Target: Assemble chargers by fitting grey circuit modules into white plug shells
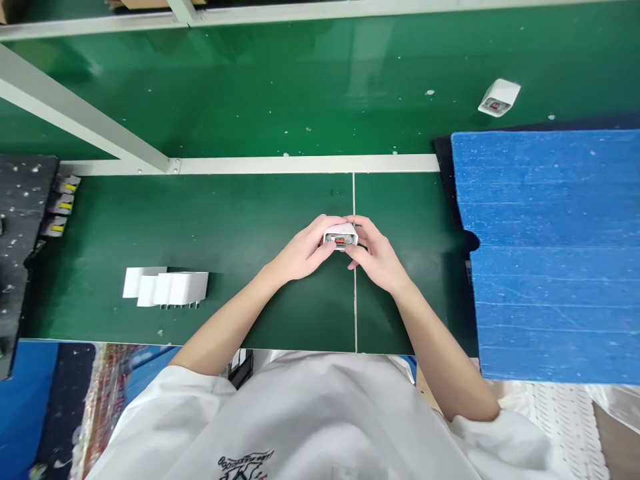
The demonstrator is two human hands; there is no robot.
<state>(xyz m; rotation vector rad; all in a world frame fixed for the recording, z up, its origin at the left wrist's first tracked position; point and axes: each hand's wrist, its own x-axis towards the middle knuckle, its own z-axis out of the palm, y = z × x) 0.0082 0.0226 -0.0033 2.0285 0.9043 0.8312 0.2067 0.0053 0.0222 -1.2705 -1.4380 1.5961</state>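
Observation:
Both hands meet over the middle of the green table. Together they hold a small white charger plug whose port end, with a red insert, faces me. My left hand wraps its fingers round the plug's left side. My right hand pinches its right side with curled fingers.
A row of white chargers with metal pins lies at the left. Another white charger sits far right on the upper belt. A stack of blue foam sheets fills the right side. A black tray with yellow-marked parts stands at the left edge.

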